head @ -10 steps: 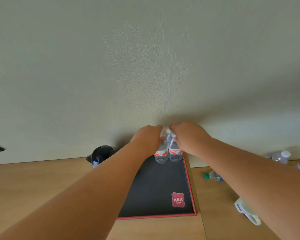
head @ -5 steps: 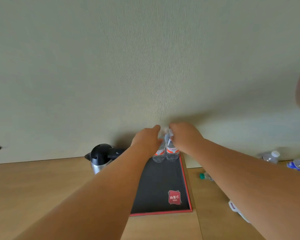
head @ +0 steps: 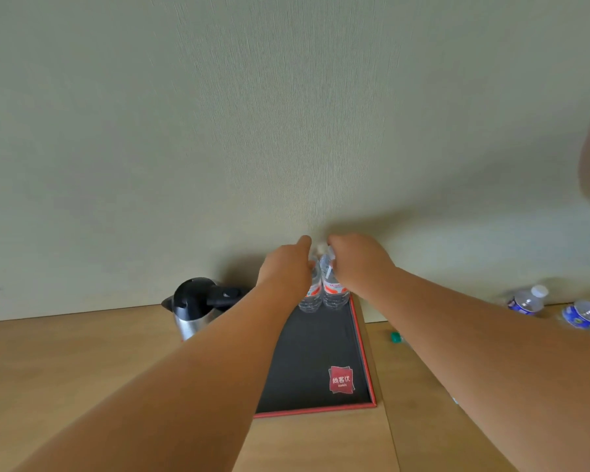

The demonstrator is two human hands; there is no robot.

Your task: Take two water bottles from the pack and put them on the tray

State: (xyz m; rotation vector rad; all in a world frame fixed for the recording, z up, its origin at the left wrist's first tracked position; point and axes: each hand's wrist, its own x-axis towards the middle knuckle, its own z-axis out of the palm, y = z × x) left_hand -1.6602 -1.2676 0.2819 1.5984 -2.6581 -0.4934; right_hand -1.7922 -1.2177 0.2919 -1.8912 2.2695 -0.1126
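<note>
Two clear water bottles with red-and-white labels stand upright side by side at the far end of a black tray [head: 321, 362] with a red rim. My left hand [head: 285, 267] is closed around the left bottle [head: 310, 298]. The right bottle [head: 334, 292] is gripped near its top by my right hand [head: 358, 264]. Both caps are mostly hidden by my fingers. A red square logo sits in the tray's near right corner.
A black-and-steel kettle [head: 195, 306] stands left of the tray against the wall. Loose bottles with blue labels [head: 527, 301] lie at the far right of the wooden table [head: 65, 362]. A small green cap [head: 395, 337] shows right of the tray.
Both hands stay on the bottles at the tray's far end. The view has shifted so the kettle shows more fully and the right-side bottles sit nearer the frame edge.
</note>
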